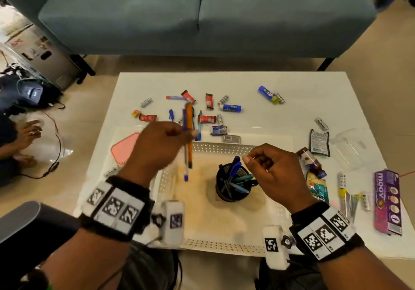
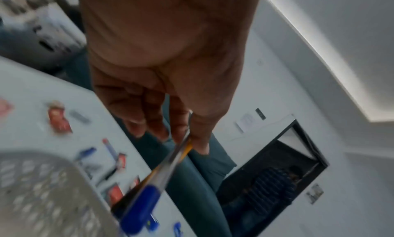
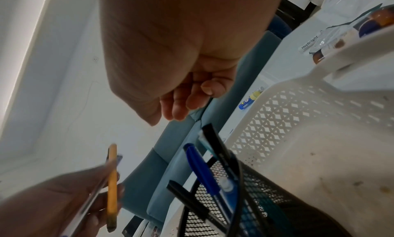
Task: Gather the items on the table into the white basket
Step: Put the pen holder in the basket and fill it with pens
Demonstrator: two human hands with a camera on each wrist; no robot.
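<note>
My left hand pinches two pens above the left part of the white basket: an orange pen and a clear pen with a blue cap, both pointing down. In the left wrist view my fingertips squeeze the pens together. A black mesh pen holder with several pens stands inside the basket. My right hand hovers just above the holder, fingers loosely curled, holding nothing. The right wrist view shows that empty hand over the holder.
Red sachets, batteries, blue tubes and loose pens lie on the white table beyond the basket. A pink lid sits left; packets and a purple box right. A sofa stands behind.
</note>
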